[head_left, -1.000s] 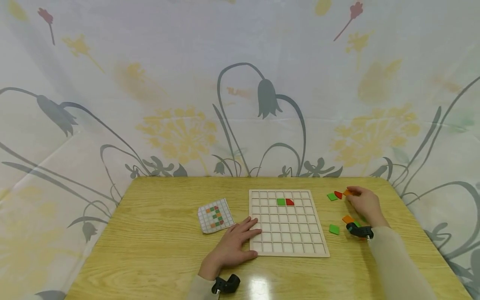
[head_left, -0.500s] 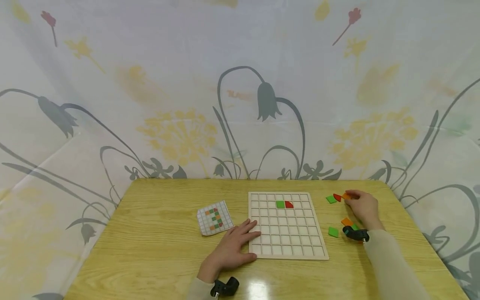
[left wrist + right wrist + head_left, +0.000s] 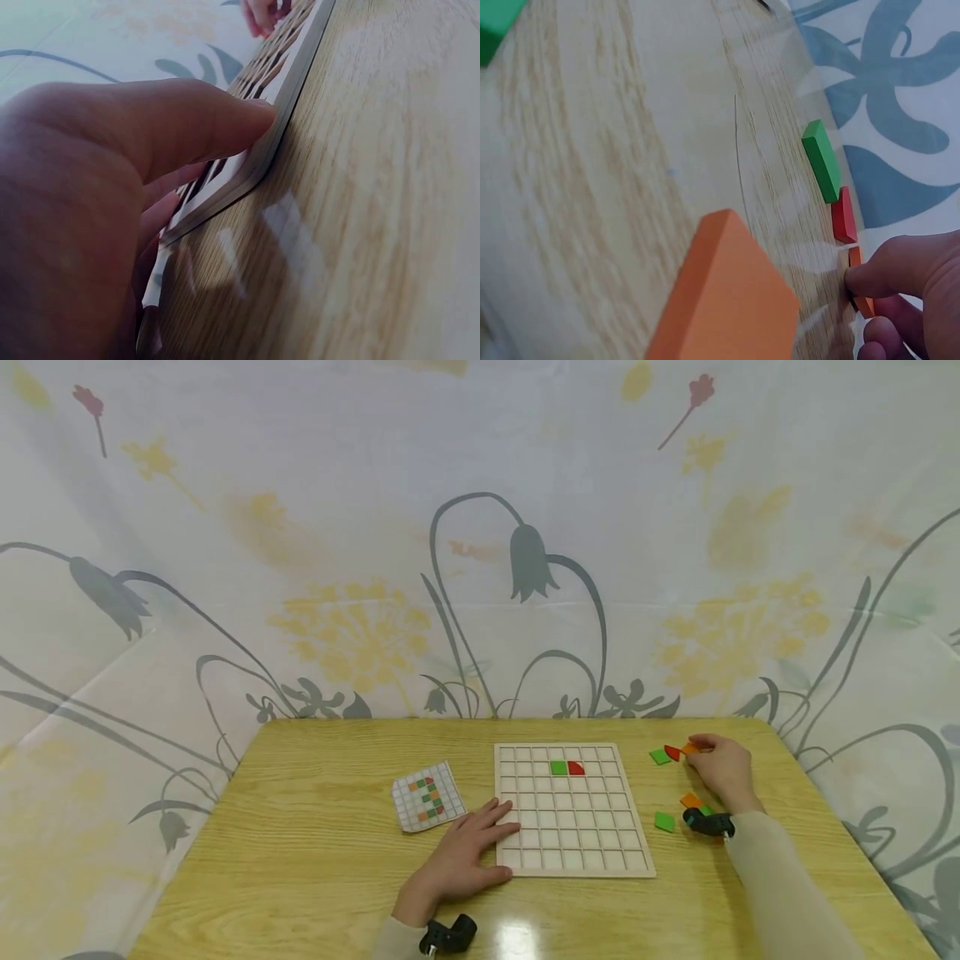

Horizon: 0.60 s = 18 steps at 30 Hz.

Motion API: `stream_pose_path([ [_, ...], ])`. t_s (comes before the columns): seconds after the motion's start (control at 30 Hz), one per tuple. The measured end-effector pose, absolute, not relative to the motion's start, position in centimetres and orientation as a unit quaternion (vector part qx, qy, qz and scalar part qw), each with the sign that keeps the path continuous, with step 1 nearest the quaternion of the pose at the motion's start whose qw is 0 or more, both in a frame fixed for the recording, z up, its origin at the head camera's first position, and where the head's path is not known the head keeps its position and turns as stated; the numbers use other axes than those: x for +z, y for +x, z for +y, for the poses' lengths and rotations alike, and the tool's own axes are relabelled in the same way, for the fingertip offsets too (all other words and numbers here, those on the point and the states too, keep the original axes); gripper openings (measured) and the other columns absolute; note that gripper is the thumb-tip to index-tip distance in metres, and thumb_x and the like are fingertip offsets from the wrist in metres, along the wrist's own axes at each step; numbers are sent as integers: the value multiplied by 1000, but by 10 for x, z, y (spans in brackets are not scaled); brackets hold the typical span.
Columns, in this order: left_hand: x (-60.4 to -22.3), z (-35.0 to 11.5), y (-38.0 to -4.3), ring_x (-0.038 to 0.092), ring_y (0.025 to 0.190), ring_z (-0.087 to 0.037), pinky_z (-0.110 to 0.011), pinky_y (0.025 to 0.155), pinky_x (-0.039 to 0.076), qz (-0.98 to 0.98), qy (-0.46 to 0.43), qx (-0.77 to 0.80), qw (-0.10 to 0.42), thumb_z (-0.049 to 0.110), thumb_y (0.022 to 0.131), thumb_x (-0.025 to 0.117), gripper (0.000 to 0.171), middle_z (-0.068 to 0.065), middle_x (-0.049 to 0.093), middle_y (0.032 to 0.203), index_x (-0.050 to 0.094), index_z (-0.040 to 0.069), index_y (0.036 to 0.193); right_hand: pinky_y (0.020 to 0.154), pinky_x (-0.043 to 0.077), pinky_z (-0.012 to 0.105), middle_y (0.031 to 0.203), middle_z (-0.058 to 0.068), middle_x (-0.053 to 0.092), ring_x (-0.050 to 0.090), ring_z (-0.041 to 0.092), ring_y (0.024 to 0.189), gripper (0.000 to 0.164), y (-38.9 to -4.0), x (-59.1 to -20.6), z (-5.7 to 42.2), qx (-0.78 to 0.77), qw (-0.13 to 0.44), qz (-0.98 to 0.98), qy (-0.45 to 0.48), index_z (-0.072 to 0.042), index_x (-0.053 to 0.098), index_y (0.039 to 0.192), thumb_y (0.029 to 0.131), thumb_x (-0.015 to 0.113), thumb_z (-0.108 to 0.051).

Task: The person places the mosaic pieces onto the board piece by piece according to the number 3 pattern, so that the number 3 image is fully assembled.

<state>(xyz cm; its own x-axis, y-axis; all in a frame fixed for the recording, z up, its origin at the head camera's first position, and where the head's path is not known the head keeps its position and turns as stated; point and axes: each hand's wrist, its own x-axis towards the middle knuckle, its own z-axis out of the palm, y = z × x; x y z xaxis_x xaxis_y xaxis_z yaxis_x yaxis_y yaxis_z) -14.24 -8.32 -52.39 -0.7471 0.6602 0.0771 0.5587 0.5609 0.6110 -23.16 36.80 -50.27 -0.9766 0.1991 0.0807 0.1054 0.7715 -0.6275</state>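
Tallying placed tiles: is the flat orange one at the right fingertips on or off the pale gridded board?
Off: the orange tile lies right of the board.

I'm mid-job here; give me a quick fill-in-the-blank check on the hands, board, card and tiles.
1. The hand resting on the gridded board is the person's ____ hand.
2. The right hand touches a tile coloured ____.
3. On the board, the piece next to the red tile is ____.
4. The board shows ____ coloured tiles.

Missing words: left; orange; green; two.
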Motion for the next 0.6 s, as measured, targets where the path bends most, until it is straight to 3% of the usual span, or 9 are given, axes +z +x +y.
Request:
stream_pose_path([
  [0.6,-522,-84,-143,16,151,-21,-57,115,19,880,346,314,83,40,91,66,62,0,27,163,51,20,148,76,49,45,117,31,63,60,43,98,39,-228,-499,368,324,99,-939,-55,12,61,124,91,62,-8],
])
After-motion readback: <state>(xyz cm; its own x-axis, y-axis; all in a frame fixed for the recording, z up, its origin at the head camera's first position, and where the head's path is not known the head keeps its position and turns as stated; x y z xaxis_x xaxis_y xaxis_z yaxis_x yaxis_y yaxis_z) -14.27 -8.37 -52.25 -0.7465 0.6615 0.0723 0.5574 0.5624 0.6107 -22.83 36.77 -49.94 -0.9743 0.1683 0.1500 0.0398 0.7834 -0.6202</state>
